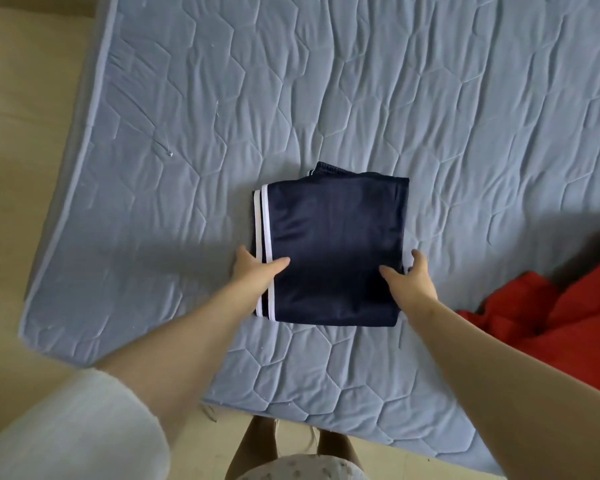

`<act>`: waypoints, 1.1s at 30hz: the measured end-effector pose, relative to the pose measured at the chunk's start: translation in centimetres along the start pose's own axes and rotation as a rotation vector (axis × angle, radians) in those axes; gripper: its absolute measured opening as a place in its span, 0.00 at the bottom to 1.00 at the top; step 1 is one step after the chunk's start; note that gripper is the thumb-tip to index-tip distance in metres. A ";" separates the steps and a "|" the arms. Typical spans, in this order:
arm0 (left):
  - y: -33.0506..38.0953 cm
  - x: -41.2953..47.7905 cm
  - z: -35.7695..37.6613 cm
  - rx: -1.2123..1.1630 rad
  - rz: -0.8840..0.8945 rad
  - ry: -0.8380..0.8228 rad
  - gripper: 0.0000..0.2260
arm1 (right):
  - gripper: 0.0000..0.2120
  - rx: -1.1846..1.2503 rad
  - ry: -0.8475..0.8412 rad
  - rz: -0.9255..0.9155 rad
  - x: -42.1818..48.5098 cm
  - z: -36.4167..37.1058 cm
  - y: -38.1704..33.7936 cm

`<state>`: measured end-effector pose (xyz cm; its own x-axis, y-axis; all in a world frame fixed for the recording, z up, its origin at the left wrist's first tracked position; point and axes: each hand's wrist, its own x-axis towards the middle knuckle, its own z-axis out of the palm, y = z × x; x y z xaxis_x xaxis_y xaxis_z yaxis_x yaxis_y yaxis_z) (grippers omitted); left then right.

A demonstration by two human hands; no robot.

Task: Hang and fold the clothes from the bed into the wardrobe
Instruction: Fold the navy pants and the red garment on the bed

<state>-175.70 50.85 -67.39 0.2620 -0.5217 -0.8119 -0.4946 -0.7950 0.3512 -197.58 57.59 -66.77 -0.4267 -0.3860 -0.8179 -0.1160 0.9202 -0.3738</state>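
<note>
While we are standing at the near edge of the bed (361, 81), we are reaching both arms out to the folded navy garment (333, 244), which is lying flat on the quilted cover, closer to the near edge than the far one and toward the bed's left side. Its long axis is running away from us, with the white stripes (264, 220) along its left edge and the waistband showing at the far end. Our left hand (257, 271) is pinching that striped edge, thumb on top. Our right hand (411, 278) is gripping the opposite edge, thumb lying on the cloth and fingers (418, 259) curling round the side. The garment is sitting squarely between our hands, neither one nearer, so we judge the lift should go straight up, kept level to hold the fold. A red garment (568, 317) is lying loose by the bed's right edge, probably next.
</note>
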 end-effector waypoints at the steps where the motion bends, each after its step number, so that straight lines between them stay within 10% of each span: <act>1: -0.5 0.3 0.2 -0.054 -0.022 -0.017 0.37 | 0.34 0.053 0.004 0.001 0.3 0.4 0.2; 6: 0.1 0.3 0.0 -0.056 0.204 0.045 0.10 | 0.08 0.090 0.079 -0.090 0.6 0.9 -0.1; 11: 1.6 0.3 -0.3 -0.007 0.463 0.099 0.05 | 0.03 0.191 0.223 -0.167 0.0 0.4 -0.4; 19: 1.2 4.6 1.3 0.168 0.132 -0.043 0.37 | 0.30 0.104 0.044 0.078 3.4 2.2 0.1; 27: 1.0 2.5 -0.2 -0.168 -0.025 -0.338 0.14 | 0.19 0.377 -0.420 0.292 1.2 2.1 -0.2; 33: 4.3 -1.6 -5.1 -0.262 0.040 -0.420 0.06 | 0.15 0.456 -0.464 0.204 -2.8 -0.7 -3.4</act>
<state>-174.05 46.65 -62.22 -0.1364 -0.4267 -0.8941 -0.2584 -0.8559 0.4479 -196.63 55.57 -62.91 0.0409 -0.2894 -0.9563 0.3593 0.8974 -0.2562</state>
